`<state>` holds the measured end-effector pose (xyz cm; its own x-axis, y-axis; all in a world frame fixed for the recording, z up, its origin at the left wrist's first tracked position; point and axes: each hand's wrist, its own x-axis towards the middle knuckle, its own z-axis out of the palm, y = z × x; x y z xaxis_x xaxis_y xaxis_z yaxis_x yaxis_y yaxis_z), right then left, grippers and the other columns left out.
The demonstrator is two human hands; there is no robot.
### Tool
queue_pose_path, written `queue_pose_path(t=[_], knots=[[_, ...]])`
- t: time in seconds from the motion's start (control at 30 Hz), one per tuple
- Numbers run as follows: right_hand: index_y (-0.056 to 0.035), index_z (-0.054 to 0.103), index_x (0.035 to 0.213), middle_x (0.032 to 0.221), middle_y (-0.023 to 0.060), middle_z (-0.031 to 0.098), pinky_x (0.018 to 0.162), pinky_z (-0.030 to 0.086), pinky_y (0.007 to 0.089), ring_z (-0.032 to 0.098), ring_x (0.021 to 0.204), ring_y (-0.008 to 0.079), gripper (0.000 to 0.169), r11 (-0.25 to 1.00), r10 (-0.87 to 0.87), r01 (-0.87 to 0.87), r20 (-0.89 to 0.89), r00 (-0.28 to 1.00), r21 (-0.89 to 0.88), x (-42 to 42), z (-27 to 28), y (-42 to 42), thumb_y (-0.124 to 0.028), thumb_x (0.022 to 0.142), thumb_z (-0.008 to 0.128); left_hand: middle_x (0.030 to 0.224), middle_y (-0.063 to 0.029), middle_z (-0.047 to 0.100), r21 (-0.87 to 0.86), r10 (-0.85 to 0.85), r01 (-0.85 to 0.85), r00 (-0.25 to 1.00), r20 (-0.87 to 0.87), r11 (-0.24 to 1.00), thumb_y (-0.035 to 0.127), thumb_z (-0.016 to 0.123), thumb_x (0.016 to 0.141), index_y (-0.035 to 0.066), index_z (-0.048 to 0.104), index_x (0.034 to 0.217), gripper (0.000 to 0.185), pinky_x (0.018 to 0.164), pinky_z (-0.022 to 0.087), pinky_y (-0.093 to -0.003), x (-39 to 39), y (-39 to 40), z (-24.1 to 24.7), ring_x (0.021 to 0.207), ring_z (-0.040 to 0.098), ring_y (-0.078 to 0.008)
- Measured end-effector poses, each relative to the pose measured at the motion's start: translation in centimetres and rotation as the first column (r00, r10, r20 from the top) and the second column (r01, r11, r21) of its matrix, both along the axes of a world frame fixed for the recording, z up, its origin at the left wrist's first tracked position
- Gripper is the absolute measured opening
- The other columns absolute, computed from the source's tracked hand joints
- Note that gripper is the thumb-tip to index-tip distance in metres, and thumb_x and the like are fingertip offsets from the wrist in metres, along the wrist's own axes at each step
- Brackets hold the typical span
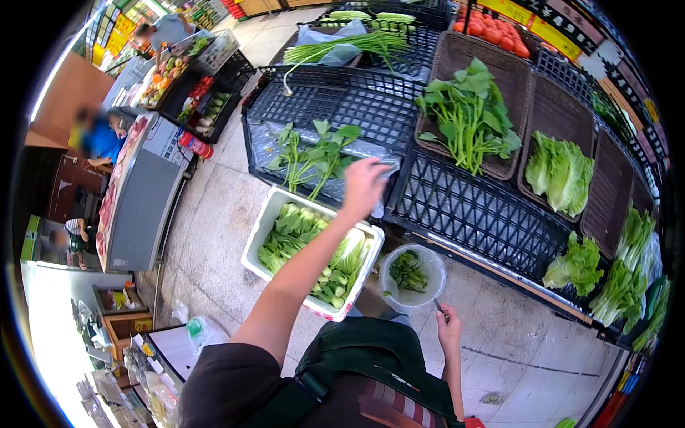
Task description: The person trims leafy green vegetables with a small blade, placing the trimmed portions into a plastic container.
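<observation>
My left hand [366, 184] reaches over the near edge of a black plastic display crate [374, 109], beside clear plastic sheeting [257, 144]. Its fingers are blurred, so I cannot tell whether they hold anything. Leafy green stems [316, 155] lie on the sheeting, left of that hand. Below my left forearm, a white foam box [254, 251] contains leafy greens and a pale cabbage [350, 250]. My right hand [449, 323] grips a thin dark tool [438, 306], perhaps a small knife, by the rim of a lined bin [428, 299]. Loose leaves [409, 272] lie in the bin.
Bunched greens [471, 117] and lettuce [559, 174] lie in brown baskets at right. Garlic stalks [348, 48] and tomatoes [492, 29] are farther back. A meat counter [144, 198] and a fire extinguisher [195, 144] stand at left, with people [99, 134] beyond.
</observation>
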<state>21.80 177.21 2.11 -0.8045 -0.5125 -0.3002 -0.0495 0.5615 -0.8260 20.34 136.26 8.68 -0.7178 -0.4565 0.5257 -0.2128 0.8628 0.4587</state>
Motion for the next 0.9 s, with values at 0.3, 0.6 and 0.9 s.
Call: queue_pose_path(t=[0.3, 0.6, 0.9], knots=[[-0.0013, 0.060, 0.103, 0.093, 0.0139, 0.065, 0.076, 0.046, 0.0323, 0.061, 0.084, 0.0227, 0.023, 0.990, 0.136, -0.135, 0.040, 0.990, -0.030, 1.6, 4.4, -8.6, -0.010, 0.082, 0.057, 0.078, -0.0102, 0.066, 0.328, 0.170, -0.330, 0.885, 0.432, 0.885, 0.015, 0.069, 0.075, 0.001, 0.062, 0.100, 0.030, 0.064, 0.051, -0.0334, 8.9, -11.3, -4.9, 0.072, 0.064, -0.0229], [-0.0010, 0.059, 0.108, 0.094, 0.0025, 0.062, 0.076, 0.045, 0.0221, 0.055, 0.083, 0.0084, 0.024, 0.941, -0.006, 0.127, 0.359, 0.933, -0.314, 4.3, 7.8, -13.7, -0.009, 0.085, 0.060, 0.094, -0.0035, 0.060, 0.933, 0.065, 0.266, 0.964, -0.258, -0.242, 0.013, 0.049, 0.092, 0.006, 0.055, 0.115, 0.024, 0.067, 0.050, -0.0259, 8.7, -1.4, 3.2, 0.081, 0.061, -0.0149], [-0.0024, 0.061, 0.099, 0.084, 0.0003, 0.060, 0.063, 0.041, 0.0202, 0.052, 0.073, 0.0063, 0.023, 0.776, -0.229, 0.311, 0.214, 0.950, -0.549, 2.9, 13.4, -18.3, -0.009, 0.077, 0.066, 0.101, -0.0069, 0.064, 0.941, -0.237, 0.310, 0.912, -0.334, -0.134, 0.010, 0.052, 0.090, 0.002, 0.052, 0.119, 0.030, 0.071, 0.045, -0.0231, 11.5, 11.6, 6.0, 0.081, 0.062, -0.0111]])
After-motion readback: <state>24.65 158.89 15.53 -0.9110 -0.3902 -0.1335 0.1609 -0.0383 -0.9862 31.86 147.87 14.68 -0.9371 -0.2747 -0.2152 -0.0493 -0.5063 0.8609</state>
